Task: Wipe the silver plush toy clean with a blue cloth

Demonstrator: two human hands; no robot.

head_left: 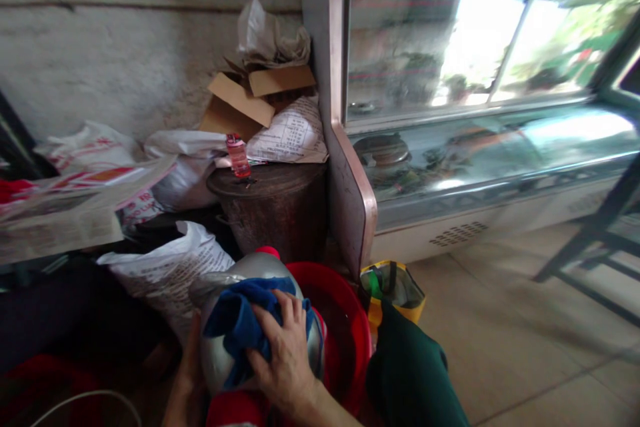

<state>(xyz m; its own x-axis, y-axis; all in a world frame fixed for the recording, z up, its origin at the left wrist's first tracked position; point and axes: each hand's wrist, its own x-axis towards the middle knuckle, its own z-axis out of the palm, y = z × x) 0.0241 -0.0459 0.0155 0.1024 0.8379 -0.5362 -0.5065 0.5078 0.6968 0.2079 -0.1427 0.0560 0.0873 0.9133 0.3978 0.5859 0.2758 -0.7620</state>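
1. Object in hand: a rounded, shiny metal vessel with a red cap or knob at its top, probably a kettle or flask. It sits low at the person's lap, over the rim of a red basin.
2. A blue cloth is pressed flat against the vessel's flank and drapes around its curve.
3. Right hand: palm down on the cloth, fingers spread and curled over it; the grip is closed on the cloth against the metal.
4. Left hand: only the wrist and edge show, behind the vessel's left side. It seems to steady the body, but I cannot tell whether its grip is closed.
5. Handling judgement: the vessel is rigid, smooth and likely slippery; the curved wall offers no purchase, so support from below or from both flanks suits it best. Weight unknown, since the contents are hidden. The cloth is soft and limp and bunches wherever it is pinched.
6. Just right of the basin: a yellow bag and dark green fabric.
7. Behind: a dark drum with a small red bottle on its lid, white sacks, a cardboard box, newspaper.
8. Right: a glass-fronted display cooler on a tiled floor.
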